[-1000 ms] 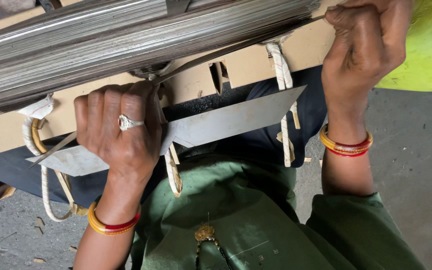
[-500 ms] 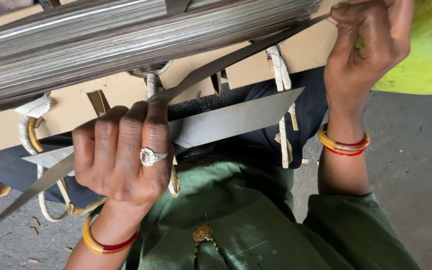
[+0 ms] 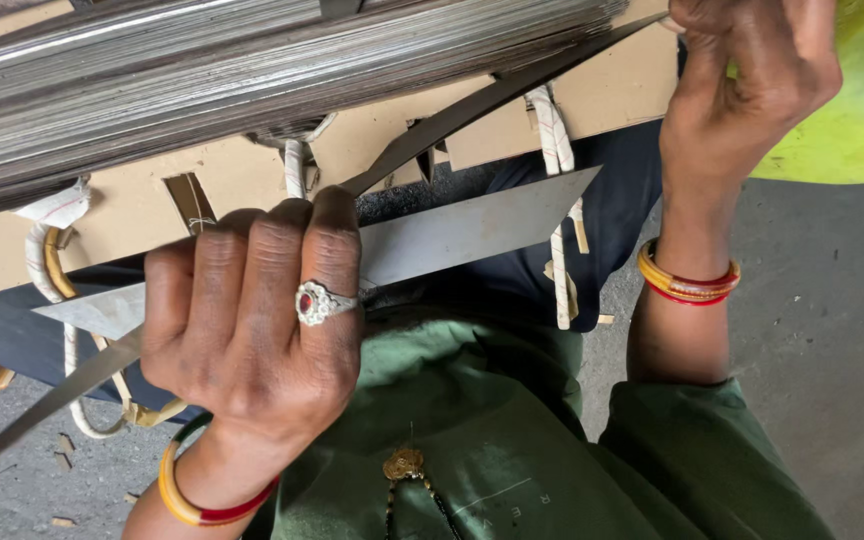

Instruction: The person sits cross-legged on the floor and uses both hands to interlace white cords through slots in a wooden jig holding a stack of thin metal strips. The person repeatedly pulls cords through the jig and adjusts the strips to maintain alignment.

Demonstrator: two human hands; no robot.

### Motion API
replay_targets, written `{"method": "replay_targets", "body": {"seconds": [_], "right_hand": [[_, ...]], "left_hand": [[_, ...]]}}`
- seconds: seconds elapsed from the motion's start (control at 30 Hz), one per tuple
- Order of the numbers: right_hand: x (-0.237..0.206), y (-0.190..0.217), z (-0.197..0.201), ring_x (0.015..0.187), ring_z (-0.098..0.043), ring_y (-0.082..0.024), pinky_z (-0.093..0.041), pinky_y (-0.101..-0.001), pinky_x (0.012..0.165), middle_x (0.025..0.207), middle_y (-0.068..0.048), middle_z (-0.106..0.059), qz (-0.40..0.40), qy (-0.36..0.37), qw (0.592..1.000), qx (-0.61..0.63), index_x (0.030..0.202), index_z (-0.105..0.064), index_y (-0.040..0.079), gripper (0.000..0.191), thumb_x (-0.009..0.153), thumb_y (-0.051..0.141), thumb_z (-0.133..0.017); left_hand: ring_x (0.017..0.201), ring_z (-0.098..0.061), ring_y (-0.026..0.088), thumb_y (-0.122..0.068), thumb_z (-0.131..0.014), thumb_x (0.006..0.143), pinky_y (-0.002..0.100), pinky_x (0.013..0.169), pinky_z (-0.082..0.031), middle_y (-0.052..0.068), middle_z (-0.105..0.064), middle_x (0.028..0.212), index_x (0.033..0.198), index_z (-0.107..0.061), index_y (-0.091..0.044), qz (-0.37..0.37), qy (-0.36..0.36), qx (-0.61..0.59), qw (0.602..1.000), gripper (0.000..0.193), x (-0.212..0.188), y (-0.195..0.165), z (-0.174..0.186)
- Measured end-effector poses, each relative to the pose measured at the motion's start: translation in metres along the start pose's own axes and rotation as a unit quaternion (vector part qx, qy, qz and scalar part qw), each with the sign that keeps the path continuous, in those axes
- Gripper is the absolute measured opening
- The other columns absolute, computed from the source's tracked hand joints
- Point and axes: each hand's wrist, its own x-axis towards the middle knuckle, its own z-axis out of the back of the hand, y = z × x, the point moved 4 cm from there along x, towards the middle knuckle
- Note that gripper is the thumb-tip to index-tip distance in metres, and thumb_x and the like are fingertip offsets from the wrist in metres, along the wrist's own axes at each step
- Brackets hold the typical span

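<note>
- Head view, looking down at both hands: the left hand (image 3: pixel 252 330) was curled into a closed fist around a long, narrow metal strip (image 3: pixel 472 105), fingers wrapped over it, a red-stoned ring (image 3: pixel 318 302) on one finger.
- That strip ran on a slant from the lower left edge of the frame, through the fist, and up to the right hand (image 3: pixel 752 75) at the top right.
- The right hand was closed on the strip's upper end, fingertips pinched against it just beside the edge of the stack.
- A thick stack of thin metal laminations (image 3: pixel 252 85) lay across the top of the frame, edges facing the camera, with the strip's upper end meeting its right end.
- Under the stack sat a tan cardboard sheet (image 3: pixel 132 215), notched with slots and bound by white cloth ties (image 3: pixel 552 130).
- A second, broader metal strip with angled ends (image 3: pixel 472 230) lay flat below the cardboard's lower edge, partly hidden behind the left fist; whether the fist touched it could not be told.
- Yellow and red bangles (image 3: pixel 687 282) circled both wrists.
- The person wore a green garment (image 3: pixel 472 420); a yellow-green object (image 3: pixel 852 130) showed at the right edge, over grey floor (image 3: pixel 832 330).
</note>
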Motion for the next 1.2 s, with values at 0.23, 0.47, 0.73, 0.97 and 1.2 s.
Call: {"method": "replay_targets", "body": {"seconds": [0.23, 0.47, 0.73, 0.97, 1.2], "right_hand": [[-0.013, -0.004, -0.004, 0.087, -0.064, -0.03, -0.051, -0.038, 0.075, 0.108, -0.014, -0.059, -0.08, -0.02, 0.995, -0.054, 0.102, -0.061, -0.005, 0.011, 0.103, -0.013, -0.068], [-0.014, 0.004, 0.002, 0.088, -0.061, -0.033, -0.049, -0.0417, 0.077, 0.103, -0.015, -0.056, -0.018, 0.016, 0.983, -0.181, 0.1, -0.065, -0.006, 0.012, 0.094, -0.009, -0.075], [-0.014, -0.011, 0.001, 0.084, -0.064, -0.029, -0.047, -0.0373, 0.073, 0.101, -0.016, -0.061, -0.064, -0.014, 0.998, -0.016, 0.1, -0.062, -0.008, 0.015, 0.092, -0.02, -0.064], [-0.007, -0.006, 0.003, 0.091, -0.069, -0.027, -0.052, -0.0362, 0.078, 0.107, -0.014, -0.064, -0.062, 0.018, 0.997, -0.03, 0.103, -0.064, -0.007, 0.014, 0.095, -0.018, -0.065], [-0.025, 0.012, 0.001, 0.109, -0.063, -0.023, -0.054, -0.0344, 0.092, 0.126, -0.014, -0.06, -0.13, -0.061, 0.989, -0.033, 0.126, -0.063, -0.006, 0.023, 0.108, -0.007, -0.078]], "left_hand": [[0.081, -0.065, 0.022, -0.001, -0.069, 0.1, 0.032, 0.068, -0.045, 0.009, -0.067, 0.088, 0.103, -0.072, 0.0, -0.046, -0.021, 0.018, 0.999, 0.005, -0.009, -0.017, 0.006], [0.079, -0.061, 0.025, -0.001, -0.074, 0.097, 0.039, 0.07, -0.042, 0.009, -0.062, 0.084, 0.099, -0.07, -0.001, 0.031, -0.031, -0.021, 0.999, 0.005, -0.011, 0.021, -0.034], [0.077, -0.067, 0.017, -0.008, -0.068, 0.095, 0.026, 0.063, -0.042, 0.007, -0.07, 0.083, 0.096, -0.073, -0.002, -0.087, -0.058, 0.084, 0.991, 0.008, -0.011, -0.019, -0.001], [0.075, -0.062, 0.018, -0.007, -0.069, 0.102, 0.031, 0.063, -0.039, 0.007, -0.066, 0.086, 0.098, -0.07, -0.003, -0.004, -0.05, 0.001, 0.999, 0.006, -0.004, -0.002, -0.007], [0.06, -0.054, 0.02, -0.002, -0.082, 0.089, 0.036, 0.055, -0.035, 0.006, -0.062, 0.069, 0.083, -0.074, -0.005, 0.134, -0.009, -0.027, 0.991, 0.011, -0.062, 0.054, -0.048]]}}
